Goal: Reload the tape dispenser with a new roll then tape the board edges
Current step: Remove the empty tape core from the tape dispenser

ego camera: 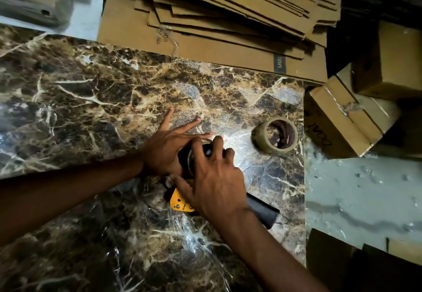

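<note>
Both hands meet over the tape dispenser on the marble-patterned board: right hand curls round it, left hand fingers splayed, tape roll lying apart right.

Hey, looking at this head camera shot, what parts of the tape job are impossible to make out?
- Hub of the yellow and black tape dispenser: head view, covered by the left hand and right hand, so whether a roll is seated is unclear.
- Loose end of the clear tape roll on the marble-patterned board: too small to find.
- Board's left and near edges: cut off by the frame.
- Lettering on the dispenser: partly hidden by the right hand.
</note>
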### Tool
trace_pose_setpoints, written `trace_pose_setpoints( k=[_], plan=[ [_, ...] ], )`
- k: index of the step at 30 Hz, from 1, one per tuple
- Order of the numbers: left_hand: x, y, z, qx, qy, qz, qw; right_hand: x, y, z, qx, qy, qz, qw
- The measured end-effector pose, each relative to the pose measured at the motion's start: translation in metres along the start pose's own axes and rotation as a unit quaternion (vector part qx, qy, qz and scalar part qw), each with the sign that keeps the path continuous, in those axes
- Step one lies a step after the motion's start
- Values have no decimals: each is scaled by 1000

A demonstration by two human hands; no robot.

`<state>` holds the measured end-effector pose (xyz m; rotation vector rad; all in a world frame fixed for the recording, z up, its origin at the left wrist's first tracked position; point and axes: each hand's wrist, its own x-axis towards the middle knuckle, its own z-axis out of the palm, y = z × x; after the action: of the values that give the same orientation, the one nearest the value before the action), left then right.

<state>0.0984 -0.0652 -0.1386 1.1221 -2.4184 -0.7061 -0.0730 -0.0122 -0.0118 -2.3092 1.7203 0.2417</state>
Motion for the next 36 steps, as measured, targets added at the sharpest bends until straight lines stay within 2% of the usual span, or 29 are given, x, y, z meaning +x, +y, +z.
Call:
trace_pose_setpoints(
  k=[9,16,20,22,25,29,34,36],
  plan=[
    [-2,3,1,32,-15,-26,999,1,4,2,28,3,-4,1000],
    [-3,1,2,37,-17,-15,999,-6,7,-2,14,26,-12,999],
    [-4,-1,3,23,-2,-3,1000,1,13,-22,36,13,-59,998],
    [-3,-2,4,25,-11,0,1000,12,33,-31,66,-2,-54,996],
    [0,-3,6,48,-36,-2,998,25,47,-38,-55,-12,-87,995],
    [7,-2,4,0,-66,-12,998,30,44,-33,-140,-16,-141,980],
    [3,-6,11,-12,-2,1,1000,32,62,-29,-134,52,-188,972],
    [4,-2,8,-15,-5,-10,1000,28,63,-26,-123,51,-204,970]
  ],
)
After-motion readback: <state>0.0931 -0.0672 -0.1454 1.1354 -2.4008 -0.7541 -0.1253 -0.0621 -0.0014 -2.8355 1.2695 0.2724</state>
